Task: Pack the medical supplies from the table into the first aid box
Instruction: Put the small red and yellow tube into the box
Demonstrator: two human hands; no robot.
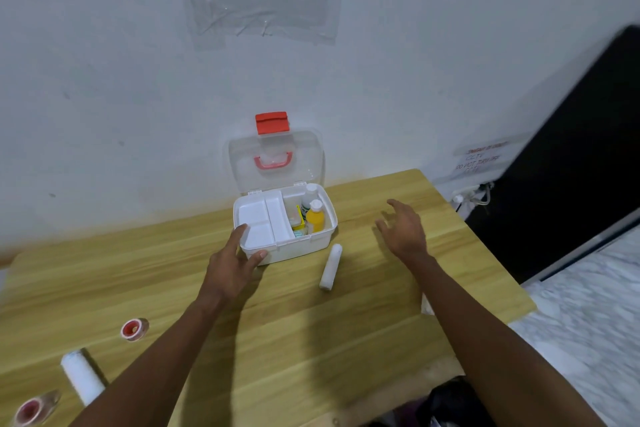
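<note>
Presently: first aid box (304, 246), lid raised, mid-counter (311, 322); gauze roll (330, 267) lying just in front of it.
Roll judged light, soft, best pinched at mid-length. Left hand (232, 267), grip spread, touches the box's near corner; right hand (403, 229), grip released, holds nothing.

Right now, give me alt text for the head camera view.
An open first aid box sits on a wooden table, the left hand touching its front corner and the right hand open above the table. A white bandage roll lies before the box; another roll and two tape rolls lie far left.
</note>
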